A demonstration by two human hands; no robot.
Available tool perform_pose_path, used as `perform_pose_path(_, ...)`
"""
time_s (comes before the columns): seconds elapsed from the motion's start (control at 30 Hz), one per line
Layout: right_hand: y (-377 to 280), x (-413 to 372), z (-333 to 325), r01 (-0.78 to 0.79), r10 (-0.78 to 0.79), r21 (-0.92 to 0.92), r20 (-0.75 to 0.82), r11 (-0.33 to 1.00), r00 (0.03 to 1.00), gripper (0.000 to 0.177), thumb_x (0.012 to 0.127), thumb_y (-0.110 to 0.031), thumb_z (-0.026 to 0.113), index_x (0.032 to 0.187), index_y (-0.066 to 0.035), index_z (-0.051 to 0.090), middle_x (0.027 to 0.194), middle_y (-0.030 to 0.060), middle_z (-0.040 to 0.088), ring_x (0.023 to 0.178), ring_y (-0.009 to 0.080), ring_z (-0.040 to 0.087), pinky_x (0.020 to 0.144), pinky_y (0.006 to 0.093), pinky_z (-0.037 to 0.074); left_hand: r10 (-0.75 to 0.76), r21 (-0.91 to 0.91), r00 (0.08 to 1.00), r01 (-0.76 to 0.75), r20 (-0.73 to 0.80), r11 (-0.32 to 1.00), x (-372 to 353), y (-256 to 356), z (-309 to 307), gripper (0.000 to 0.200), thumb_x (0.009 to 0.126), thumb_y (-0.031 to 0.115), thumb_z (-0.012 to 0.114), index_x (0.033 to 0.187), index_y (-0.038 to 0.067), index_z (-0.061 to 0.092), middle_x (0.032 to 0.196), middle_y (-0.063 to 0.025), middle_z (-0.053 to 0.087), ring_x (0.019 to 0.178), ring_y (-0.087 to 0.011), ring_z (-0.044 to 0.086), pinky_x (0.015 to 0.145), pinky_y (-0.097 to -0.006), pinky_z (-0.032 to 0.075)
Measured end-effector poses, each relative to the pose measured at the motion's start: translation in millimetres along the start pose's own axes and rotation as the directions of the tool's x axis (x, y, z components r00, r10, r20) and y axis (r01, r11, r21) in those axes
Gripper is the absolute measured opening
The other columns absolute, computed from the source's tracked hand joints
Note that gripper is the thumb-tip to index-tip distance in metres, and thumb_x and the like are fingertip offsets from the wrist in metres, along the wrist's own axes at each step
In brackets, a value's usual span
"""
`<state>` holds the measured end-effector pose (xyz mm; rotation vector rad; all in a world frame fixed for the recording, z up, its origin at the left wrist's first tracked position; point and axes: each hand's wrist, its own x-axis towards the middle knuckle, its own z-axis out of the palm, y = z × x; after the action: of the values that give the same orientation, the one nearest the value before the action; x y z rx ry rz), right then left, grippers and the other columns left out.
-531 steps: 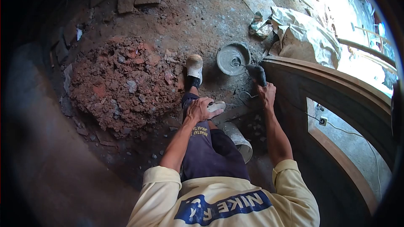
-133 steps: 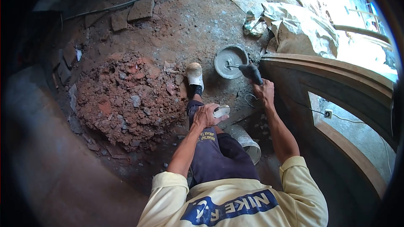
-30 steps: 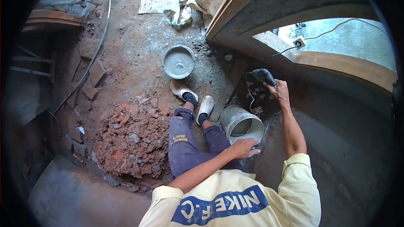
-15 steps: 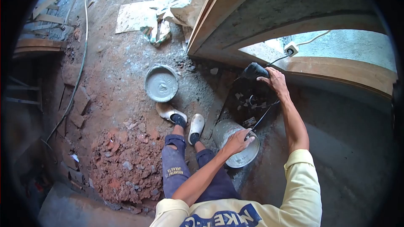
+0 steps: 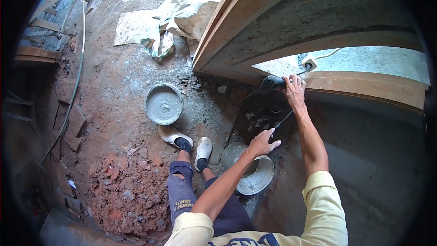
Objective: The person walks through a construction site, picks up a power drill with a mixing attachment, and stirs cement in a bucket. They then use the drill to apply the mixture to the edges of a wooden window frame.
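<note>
My right hand [image 5: 296, 92] is closed at the end of a black power tool [image 5: 272, 83], beside the lower edge of a wooden frame. A dark lead runs from there toward a white socket block [image 5: 309, 63]. My left hand [image 5: 263, 143] is lower, above a tilted pale bucket [image 5: 261, 181], with its thumb stuck out. From its fingertips a thin dark cord [image 5: 284, 118] runs up toward my right wrist; whether it is a cord or a rod is hard to tell. The inside of my left grip is hidden.
A bucket of wet grey mix [image 5: 164, 104] stands ahead of my feet. Reddish rubble [image 5: 129, 191] is heaped at the left. The large wooden frame [image 5: 337, 80] leans across the right. A hose [image 5: 76, 86] trails along the left, and sheets and sacking [image 5: 136, 27] lie farther off.
My left hand has risen away from the bucket rim, its thumb now apart. In the view, the black tool and my right hand sit slightly lower and left, as the whole scene has shifted.
</note>
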<state>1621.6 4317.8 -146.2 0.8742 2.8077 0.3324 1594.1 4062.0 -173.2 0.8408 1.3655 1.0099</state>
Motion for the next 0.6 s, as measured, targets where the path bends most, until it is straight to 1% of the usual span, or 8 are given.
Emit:
perform_pose_path(0.03,0.9,-1.4,3.4,-0.030,0.029,0.024,0.008,0.999,1.000,0.055,0.083,-0.031,0.076,0.134,-0.021,0.057,0.134,0.0135,0.049,0.122,0.0365,0.049,0.099,0.0551,0.037,-0.022,0.005,1.000,0.022,0.021,1.000,9.8,-1.4,-0.6,0.075,0.089,0.051,0.068,0.144,0.005,0.048,0.125,-0.0206,0.061,0.112,-0.0389,0.061,0.096,-0.0463,0.049)
perform_pose_path(0.07,2.1,-3.0,6.4,-0.029,0.029,0.016,0.006,0.999,1.000,0.055,0.083,-0.031,0.076,0.134,-0.021,0.057,0.134,0.0135,0.049,0.122,0.0365,0.049,0.099,0.0551,0.037,-0.014,0.001,1.000,0.014,0.021,1.000,18.3,-2.1,-0.4,0.075,0.089,0.051,0.068,0.144,0.005,0.048,0.125,-0.0206,0.061,0.112,-0.0389,0.061,0.096,-0.0463,0.049)
perform_pose_path(0.13,3.3,-2.5,10.5,-0.120,0.122,-0.047,0.047,0.992,0.991,0.058,0.084,-0.023,0.074,0.138,-0.022,0.053,0.147,0.0167,0.041,0.130,0.0434,0.044,0.102,0.0601,0.036,0.001,0.080,0.999,0.001,-0.034,0.997,36.7,-6.7,1.0,0.072,0.090,0.050,0.068,0.145,0.008,0.048,0.128,-0.0203,0.058,0.116,-0.0392,0.060,0.097,-0.0474,0.049)
perform_pose_path(0.17,4.5,-0.3,10.3,-0.137,0.139,-0.021,0.105,0.990,0.985,0.059,0.084,-0.013,0.069,0.140,-0.022,0.051,0.154,0.0187,0.034,0.134,0.0487,0.040,0.103,0.0646,0.036,-0.023,0.091,0.999,0.026,-0.034,0.995,47.2,-13.2,3.4,0.070,0.090,0.048,0.068,0.144,0.009,0.048,0.128,-0.0198,0.058,0.119,-0.0393,0.058,0.099,-0.0487,0.048)
perform_pose_path(0.3,8.1,-3.1,19.0,-0.110,0.108,0.045,0.040,0.993,0.993,0.059,0.082,-0.009,0.064,0.139,-0.019,0.051,0.155,0.0198,0.031,0.132,0.0500,0.040,0.101,0.0646,0.040,-0.045,0.235,0.992,0.072,-0.120,0.969,74.3,-26.1,2.7,0.067,0.091,0.042,0.069,0.142,0.005,0.048,0.132,-0.0235,0.054,0.124,-0.0431,0.055,0.098,-0.0563,0.046)
perform_pose_path(0.4,1.0,-3.2,9.1,-0.101,0.102,0.130,0.001,0.986,0.995,0.059,0.079,-0.007,0.063,0.137,-0.015,0.052,0.153,0.0215,0.031,0.130,0.0488,0.041,0.104,0.0627,0.039,-0.060,0.292,0.986,0.103,-0.154,0.951,92.0,-41.5,1.0,0.073,0.090,0.044,0.070,0.145,0.002,0.047,0.147,-0.0250,0.045,0.134,-0.0432,0.047,0.106,-0.0550,0.043)
perform_pose_path(0.53,4.4,-7.9,11.9,-0.067,0.084,0.213,-0.073,0.975,0.994,0.059,0.078,-0.001,0.061,0.135,-0.013,0.053,0.151,0.0232,0.033,0.131,0.0475,0.041,0.107,0.0612,0.037,-0.115,0.225,0.988,0.136,-0.104,0.965,93.1,-48.9,-17.2,0.074,0.089,0.044,0.070,0.145,0.002,0.047,0.152,-0.0262,0.039,0.137,-0.0439,0.044,0.110,-0.0519,0.041)
perform_pose_path(0.6,10.2,-8.0,20.4,0.005,0.031,0.235,-0.149,0.972,0.988,0.059,0.078,0.003,0.059,0.135,-0.011,0.053,0.150,0.0243,0.034,0.132,0.0468,0.040,0.109,0.0602,0.035,-0.052,0.137,0.983,0.077,-0.176,0.988,84.3,-63.4,-21.4,0.072,0.089,0.042,0.071,0.144,0.002,0.047,0.155,-0.0239,0.036,0.135,-0.0451,0.045,0.109,-0.0528,0.042)
